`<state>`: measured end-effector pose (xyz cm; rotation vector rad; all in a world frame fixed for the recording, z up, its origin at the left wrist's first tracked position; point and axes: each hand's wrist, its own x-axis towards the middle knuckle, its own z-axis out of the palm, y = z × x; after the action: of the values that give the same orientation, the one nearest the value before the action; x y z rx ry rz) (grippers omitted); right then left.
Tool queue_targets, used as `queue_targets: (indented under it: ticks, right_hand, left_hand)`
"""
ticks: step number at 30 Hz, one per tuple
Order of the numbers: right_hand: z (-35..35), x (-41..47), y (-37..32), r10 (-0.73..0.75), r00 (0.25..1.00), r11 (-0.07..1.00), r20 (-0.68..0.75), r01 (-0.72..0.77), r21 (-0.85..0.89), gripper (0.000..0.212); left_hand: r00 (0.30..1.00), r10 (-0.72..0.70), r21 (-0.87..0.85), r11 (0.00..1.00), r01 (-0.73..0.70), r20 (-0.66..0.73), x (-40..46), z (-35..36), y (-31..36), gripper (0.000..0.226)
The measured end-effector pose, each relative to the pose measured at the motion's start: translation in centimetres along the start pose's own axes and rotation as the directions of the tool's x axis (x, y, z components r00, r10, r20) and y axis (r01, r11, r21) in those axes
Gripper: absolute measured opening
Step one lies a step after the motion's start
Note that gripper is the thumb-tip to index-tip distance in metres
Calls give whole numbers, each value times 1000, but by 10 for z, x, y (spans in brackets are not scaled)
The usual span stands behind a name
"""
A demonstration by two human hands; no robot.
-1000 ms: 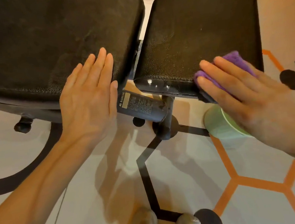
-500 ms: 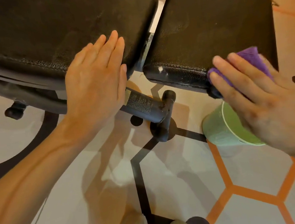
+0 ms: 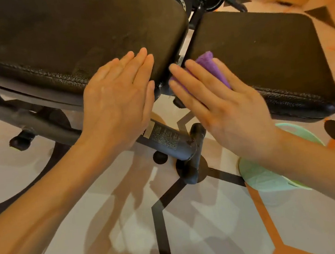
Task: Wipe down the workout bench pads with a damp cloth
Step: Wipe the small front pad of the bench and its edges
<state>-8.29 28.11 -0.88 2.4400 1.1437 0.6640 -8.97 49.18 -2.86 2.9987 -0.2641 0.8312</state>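
Note:
Two black textured bench pads fill the top of the view: a long back pad (image 3: 64, 34) on the left and a smaller seat pad (image 3: 262, 49) on the right. My left hand (image 3: 118, 103) lies flat, fingers together, on the near right corner of the back pad. A purple cloth (image 3: 212, 67) is pressed under my right hand (image 3: 225, 107) against the seat pad's near left corner, close to the gap between the pads.
The black steel frame tube (image 3: 168, 141) with a warning label runs under the pads to a foot on the floor. A pale green bowl (image 3: 262, 176) sits on the floor beneath my right forearm. The floor mat has black and orange lines.
My right hand has slid the purple cloth leftward along the seat pad's front edge, from its right part to the left corner. My left hand stays on the back pad.

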Motion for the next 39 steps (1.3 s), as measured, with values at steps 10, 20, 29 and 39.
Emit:
queue_targets:
  ticks: [10, 20, 29, 39]
  right_hand:
    - [14, -18, 4, 37, 997, 994, -69, -44, -103, 49]
    - [15, -49, 21, 66, 992, 989, -108, -80, -128, 49]
    - [18, -102, 57, 37, 999, 984, 4, -36, -173, 59]
    - [16, -27, 17, 17, 989, 993, -147, -34, -113, 50]
  left_hand:
    - [994, 57, 40, 998, -54, -91, -1, 4, -3, 48]
    - [984, 84, 37, 996, -79, -154, -2, 9, -5, 46]
    - [984, 94, 30, 995, -90, -149, -2, 8, -8, 48]
    - [990, 94, 33, 995, -91, -103, 1, 6, -6, 49]
